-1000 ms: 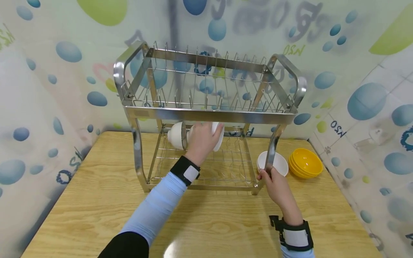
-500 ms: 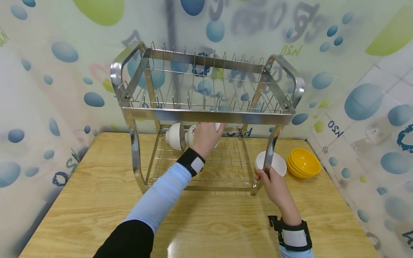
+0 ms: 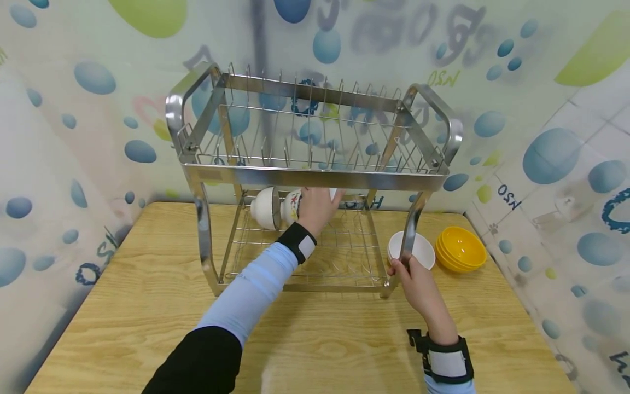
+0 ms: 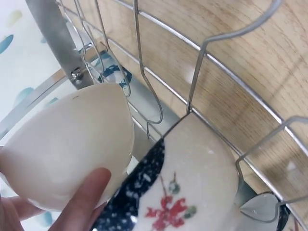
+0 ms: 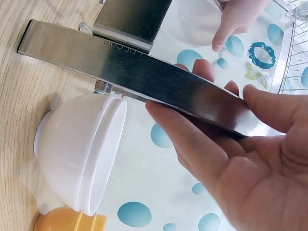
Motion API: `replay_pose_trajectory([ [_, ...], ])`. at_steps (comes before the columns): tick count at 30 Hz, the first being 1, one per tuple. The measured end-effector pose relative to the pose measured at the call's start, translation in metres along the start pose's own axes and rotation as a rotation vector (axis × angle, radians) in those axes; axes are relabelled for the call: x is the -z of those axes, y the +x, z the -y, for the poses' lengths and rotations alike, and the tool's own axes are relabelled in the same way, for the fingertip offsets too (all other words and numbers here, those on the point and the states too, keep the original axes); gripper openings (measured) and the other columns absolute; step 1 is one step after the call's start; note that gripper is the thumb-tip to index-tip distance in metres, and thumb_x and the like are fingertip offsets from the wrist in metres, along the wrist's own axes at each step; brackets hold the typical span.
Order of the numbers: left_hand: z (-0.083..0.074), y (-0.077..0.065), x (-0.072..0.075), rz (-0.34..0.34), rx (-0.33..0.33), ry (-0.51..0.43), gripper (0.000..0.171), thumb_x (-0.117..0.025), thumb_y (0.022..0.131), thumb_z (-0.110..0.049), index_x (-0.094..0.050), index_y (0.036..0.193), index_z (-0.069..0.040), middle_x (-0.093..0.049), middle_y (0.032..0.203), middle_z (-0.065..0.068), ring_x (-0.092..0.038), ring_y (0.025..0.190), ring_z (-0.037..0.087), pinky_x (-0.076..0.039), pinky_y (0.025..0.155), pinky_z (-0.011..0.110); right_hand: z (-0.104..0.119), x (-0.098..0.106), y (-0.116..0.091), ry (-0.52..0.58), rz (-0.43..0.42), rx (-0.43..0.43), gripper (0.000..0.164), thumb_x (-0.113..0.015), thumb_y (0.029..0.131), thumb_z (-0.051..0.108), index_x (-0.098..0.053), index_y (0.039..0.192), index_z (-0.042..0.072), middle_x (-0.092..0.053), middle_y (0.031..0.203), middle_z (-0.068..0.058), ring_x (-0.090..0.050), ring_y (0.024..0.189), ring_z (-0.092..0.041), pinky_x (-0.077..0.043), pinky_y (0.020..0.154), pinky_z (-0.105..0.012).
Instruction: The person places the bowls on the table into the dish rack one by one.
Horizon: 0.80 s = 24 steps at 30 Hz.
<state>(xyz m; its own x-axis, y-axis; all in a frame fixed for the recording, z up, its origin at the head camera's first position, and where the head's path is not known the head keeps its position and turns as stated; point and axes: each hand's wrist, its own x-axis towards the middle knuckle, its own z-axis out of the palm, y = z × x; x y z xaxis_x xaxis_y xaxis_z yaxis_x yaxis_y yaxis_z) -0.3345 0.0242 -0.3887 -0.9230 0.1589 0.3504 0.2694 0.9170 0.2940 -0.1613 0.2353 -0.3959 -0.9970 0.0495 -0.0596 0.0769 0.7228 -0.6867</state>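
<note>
Steadying the dish rack, we judge, our right hand grips its leg; our left hand holds a white bowl.

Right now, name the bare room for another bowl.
Free: the dish rack's upper tier, and the wooden tabletop between the rack and left wall. Crowded: the lower tier's back, with tilted bowls and the left grip; right of the rack, white bowls and yellow bowls.

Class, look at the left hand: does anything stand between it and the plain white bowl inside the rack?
Nothing visible does. In the left wrist view, the left hand has its fingers directly on the plain white bowl. The flowered bowl is close by but does not come between them.
</note>
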Motion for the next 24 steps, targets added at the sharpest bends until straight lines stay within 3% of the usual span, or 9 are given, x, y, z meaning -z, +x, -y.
replay_pose_trajectory([
  [4, -0.002, 0.001, -0.003, 0.03, -0.015, 0.123, 0.064, -0.036, 0.095, -0.058, -0.066, 0.101, -0.001, -0.067, 0.102, 0.02, -0.064, 0.089, 0.036, -0.047, 0.091, 0.047, 0.001, 0.001, -0.001, -0.007, 0.0, 0.002, 0.033, -0.038, 0.102, 0.033, -0.054, 0.106, 0.004, -0.062, 0.096, -0.011, -0.041, 0.068, -0.018, -0.03, 0.056, -0.028],
  [6, -0.002, 0.001, -0.004, 0.04, -0.028, 0.2, 0.064, -0.034, 0.096, -0.059, -0.065, 0.081, -0.006, -0.068, 0.087, 0.018, -0.063, 0.082, 0.033, -0.049, 0.084, 0.044, 0.001, 0.001, 0.0, -0.01, -0.004, 0.004, 0.031, -0.039, 0.102, 0.031, -0.054, 0.105, 0.004, -0.062, 0.095, -0.011, -0.04, 0.067, -0.018, -0.03, 0.056, -0.027],
  [8, -0.003, 0.0, -0.007, 0.042, -0.033, 0.243, 0.063, -0.033, 0.096, -0.06, -0.062, 0.072, -0.008, -0.068, 0.081, 0.016, -0.062, 0.078, 0.031, -0.049, 0.08, 0.042, 0.0, 0.001, 0.0, -0.013, -0.007, 0.005, 0.028, -0.04, 0.103, 0.028, -0.054, 0.104, 0.005, -0.063, 0.095, -0.011, -0.039, 0.066, -0.018, -0.03, 0.056, -0.027],
  [12, -0.003, 0.001, -0.012, 0.028, -0.024, 0.276, 0.069, -0.034, 0.095, -0.06, -0.069, 0.087, -0.002, -0.069, 0.091, 0.021, -0.063, 0.082, 0.032, -0.05, 0.08, 0.043, -0.001, 0.001, -0.001, -0.018, -0.011, 0.006, 0.028, -0.04, 0.103, 0.029, -0.054, 0.103, 0.005, -0.062, 0.094, -0.011, -0.037, 0.064, -0.017, -0.03, 0.055, -0.027],
  [16, -0.004, 0.001, -0.017, 0.022, 0.012, 0.239, 0.073, -0.036, 0.095, -0.06, -0.066, 0.108, 0.005, -0.064, 0.1, 0.028, -0.062, 0.087, 0.036, -0.052, 0.076, 0.041, -0.001, 0.001, 0.0, -0.019, -0.013, 0.006, 0.029, -0.039, 0.103, 0.03, -0.054, 0.103, 0.006, -0.062, 0.094, -0.011, -0.038, 0.065, -0.017, -0.029, 0.055, -0.027],
  [24, -0.003, -0.003, -0.022, 0.026, 0.063, 0.169, 0.071, -0.042, 0.094, -0.058, -0.059, 0.121, 0.005, -0.059, 0.106, 0.032, -0.061, 0.088, 0.039, -0.055, 0.066, 0.038, -0.002, -0.001, 0.0, -0.023, -0.004, -0.001, 0.029, -0.039, 0.103, 0.03, -0.054, 0.104, 0.006, -0.063, 0.095, -0.01, -0.04, 0.067, -0.018, -0.03, 0.056, -0.028],
])
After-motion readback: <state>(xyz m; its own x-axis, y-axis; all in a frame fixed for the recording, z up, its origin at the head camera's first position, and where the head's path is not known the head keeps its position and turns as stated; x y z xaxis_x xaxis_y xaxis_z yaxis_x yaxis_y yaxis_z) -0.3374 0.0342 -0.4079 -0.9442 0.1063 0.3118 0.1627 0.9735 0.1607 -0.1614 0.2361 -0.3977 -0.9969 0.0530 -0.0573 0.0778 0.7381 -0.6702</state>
